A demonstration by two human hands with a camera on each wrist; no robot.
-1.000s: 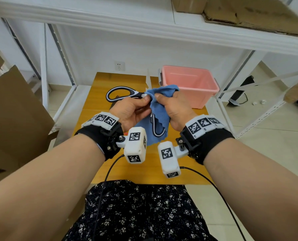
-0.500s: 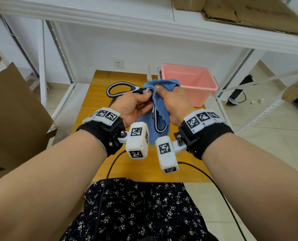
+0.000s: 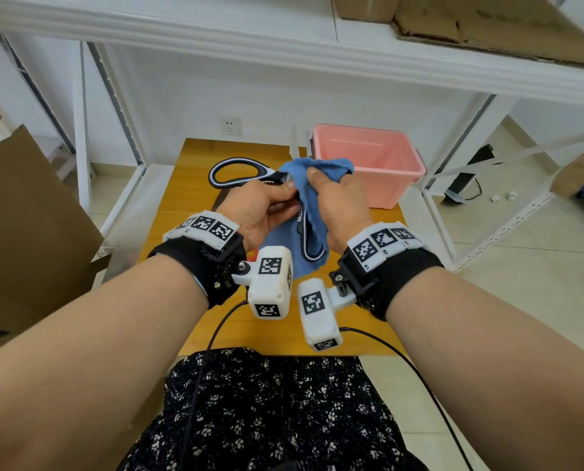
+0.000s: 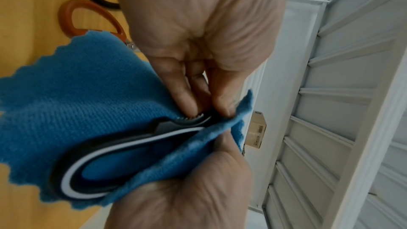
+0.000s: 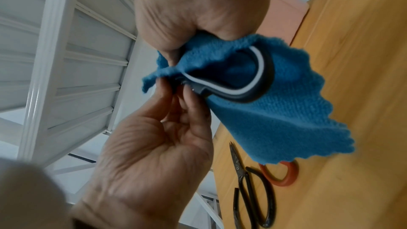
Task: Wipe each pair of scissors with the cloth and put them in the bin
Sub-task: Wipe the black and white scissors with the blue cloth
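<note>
Black-and-white handled scissors (image 3: pixel 236 171) are held splayed above the wooden table (image 3: pixel 195 158). My left hand (image 3: pixel 284 195) pinches them near the pivot, by the toothed part of the handle (image 4: pixel 189 119). My right hand (image 3: pixel 312 178) grips the blue cloth (image 3: pixel 318 171), bunched round the scissors' middle, and most of the blades are hidden. One handle loop (image 5: pixel 259 76) hangs against the drooping cloth (image 5: pixel 275 124). The pink bin (image 3: pixel 369 164) stands at the table's far right, just beyond my hands.
Black iron scissors (image 5: pixel 253 198) and orange-handled scissors (image 5: pixel 282 175) lie on the table under the cloth. White shelf posts (image 3: pixel 79 137) flank the table, and a shelf board (image 3: pixel 284 45) runs overhead. Cardboard (image 3: pixel 28 215) leans at the left.
Both hands, with the scissors and cloth, have lifted a little and drifted away from me. My right hand has shifted the cloth over the scissors' middle.
</note>
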